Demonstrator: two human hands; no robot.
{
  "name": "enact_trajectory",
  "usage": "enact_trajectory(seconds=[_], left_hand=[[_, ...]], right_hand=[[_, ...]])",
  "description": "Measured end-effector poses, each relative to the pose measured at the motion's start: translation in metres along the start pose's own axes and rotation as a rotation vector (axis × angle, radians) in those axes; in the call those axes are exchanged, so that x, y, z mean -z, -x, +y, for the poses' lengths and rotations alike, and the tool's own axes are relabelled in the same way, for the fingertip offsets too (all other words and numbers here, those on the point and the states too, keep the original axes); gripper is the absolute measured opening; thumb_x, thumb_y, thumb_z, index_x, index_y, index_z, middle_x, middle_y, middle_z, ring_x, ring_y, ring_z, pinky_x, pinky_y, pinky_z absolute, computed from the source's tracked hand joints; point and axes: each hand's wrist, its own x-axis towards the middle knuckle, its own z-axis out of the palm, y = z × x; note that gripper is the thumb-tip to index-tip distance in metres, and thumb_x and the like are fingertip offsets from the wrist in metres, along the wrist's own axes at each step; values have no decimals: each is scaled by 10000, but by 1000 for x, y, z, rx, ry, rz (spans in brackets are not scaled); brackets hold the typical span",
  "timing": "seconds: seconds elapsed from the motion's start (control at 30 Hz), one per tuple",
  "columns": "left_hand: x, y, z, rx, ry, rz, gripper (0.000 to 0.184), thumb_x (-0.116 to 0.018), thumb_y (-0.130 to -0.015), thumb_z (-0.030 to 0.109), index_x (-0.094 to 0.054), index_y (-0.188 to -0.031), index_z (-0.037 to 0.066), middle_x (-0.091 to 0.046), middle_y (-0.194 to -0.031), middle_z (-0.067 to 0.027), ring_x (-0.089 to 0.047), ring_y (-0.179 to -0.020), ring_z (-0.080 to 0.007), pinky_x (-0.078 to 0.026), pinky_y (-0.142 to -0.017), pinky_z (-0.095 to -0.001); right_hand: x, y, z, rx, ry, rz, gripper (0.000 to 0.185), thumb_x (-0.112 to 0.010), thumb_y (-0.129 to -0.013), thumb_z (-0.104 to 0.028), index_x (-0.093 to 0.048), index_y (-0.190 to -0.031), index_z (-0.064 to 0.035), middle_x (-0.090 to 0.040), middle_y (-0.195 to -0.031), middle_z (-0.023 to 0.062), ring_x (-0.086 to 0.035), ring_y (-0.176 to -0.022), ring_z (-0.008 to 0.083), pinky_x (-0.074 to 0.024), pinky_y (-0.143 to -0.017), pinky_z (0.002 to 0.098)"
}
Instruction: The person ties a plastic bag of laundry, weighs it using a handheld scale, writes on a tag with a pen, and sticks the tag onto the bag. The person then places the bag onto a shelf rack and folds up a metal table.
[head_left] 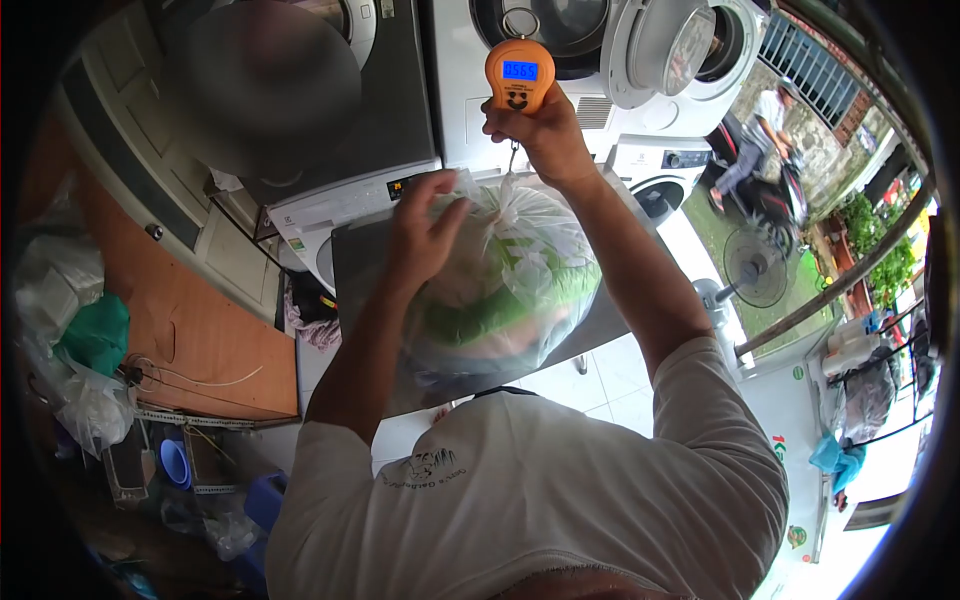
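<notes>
My right hand [548, 138] grips an orange handheld hanging scale [519, 82], its blue-lit display seeming to read 0.565. From the scale's hook hangs the gathered neck of a clear plastic bag [545, 240]. Green, white and pinkish soft contents, apparently cloth, fill the bag. Beside the bag's upper left is my left hand [428, 228], thumb and fingers apart, and whether it touches the plastic I cannot tell. Beneath the bag lies a dark grey tabletop [370, 270]; whether the bag's underside rests on it is hidden.
White front-loading machines [465, 130] stand beyond the table, one with its round door [660, 50] swung out. A fan [755, 268] stands at right, near a person on a motorbike [765, 150] outside. Plastic bags [95, 410] and a wooden surface [200, 330] are at left.
</notes>
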Motion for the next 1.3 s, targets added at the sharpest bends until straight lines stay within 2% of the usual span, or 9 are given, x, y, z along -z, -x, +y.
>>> enact_trajectory(seconds=[0.27, 0.47, 0.53, 0.67, 0.9, 0.93, 0.97, 1.1, 1.3], left_hand=[[160, 99, -69, 447, -110, 260, 346, -681, -945, 142, -590, -1252, 11, -654, -1198, -133, -640, -1106, -218, -505, -961, -345], [271, 284, -184, 737, -457, 455, 401, -665, -926, 238, -626, -1196, -56, -680, -1154, -177, -652, -1073, -284, -504, -926, -390], [274, 327, -168, 830, -619, 524, 398, -667, -911, 233, -641, -1172, -66, -677, -1160, -183, -651, -1044, -309, -501, -919, -410], [306, 428, -200, 1237, -467, 632, 439, -675, -898, 278, -648, -1179, -58, -688, -1128, -175, -640, -994, -302, -498, -910, -411], [282, 470, -147, 1665, -351, 906, 222, -588, -936, 300, -673, -927, 95, -631, -752, -58, -611, -635, -216, -501, -534, -391], [276, 469, -150, 1219, -341, 953, 402, -604, -945, 339, -601, -1249, 75, -643, -1010, -94, -585, -829, -244, -502, -708, -407], [267, 490, -145, 1193, -467, 848, 336, -563, -962, 284, -624, -1212, 69, -673, -1103, -142, -669, -987, -294, -557, -758, -376], [247, 410, -150, 711, -880, 770, 314, -590, -965, 288, -645, -1177, 64, -678, -1059, -136, -664, -953, -285, -554, -747, -386], [177, 217, -92, 221, -831, 559, 288, -631, -970, 294, -677, -1125, 56, -686, -992, -127, -655, -902, -271, -550, -732, -402]], right_hand=[[-7, -12, -30, 48, 55, -11, 378, -704, -833, 44, -536, -1167, -8, -692, -975, 112, -700, -822, 204, -576, -705, 319], [3, -30, -48, 89, 100, 9, 352, -700, -837, 42, -550, -1150, -10, -692, -972, 108, -700, -835, 208, -575, -720, 324], [12, -36, -52, 99, 98, 25, 351, -703, -839, 37, -550, -1151, -9, -692, -972, 110, -700, -834, 209, -575, -718, 326], [20, -47, -53, 86, 97, 19, 416, -694, -805, 92, -535, -1169, -32, -686, -946, 111, -692, -801, 198, -577, -689, 312], [27, -42, -51, 129, 175, 44, 304, -683, -843, 43, -588, -1131, 14, -698, -988, 134, -699, -841, 222, -576, -726, 328], [37, -42, -38, 170, 81, 7, 316, -672, -817, 54, -610, -1125, 15, -703, -976, 132, -703, -861, 227, -576, -731, 330], [41, -39, -31, 121, 89, 38, 344, -682, -802, 59, -612, -1134, -1, -707, -977, 120, -705, -874, 218, -582, -735, 344], [52, -23, -2, 168, -52, 28, 602, -691, -770, 77, -449, -1303, -62, -661, -881, 124, -673, -712, 200, -574, -587, 339], [63, 44, 7, -4, -121, 224, 538, -657, -826, 60, -423, -1288, -87, -632, -910, 89, -659, -742, 170, -551, -588, 305]])
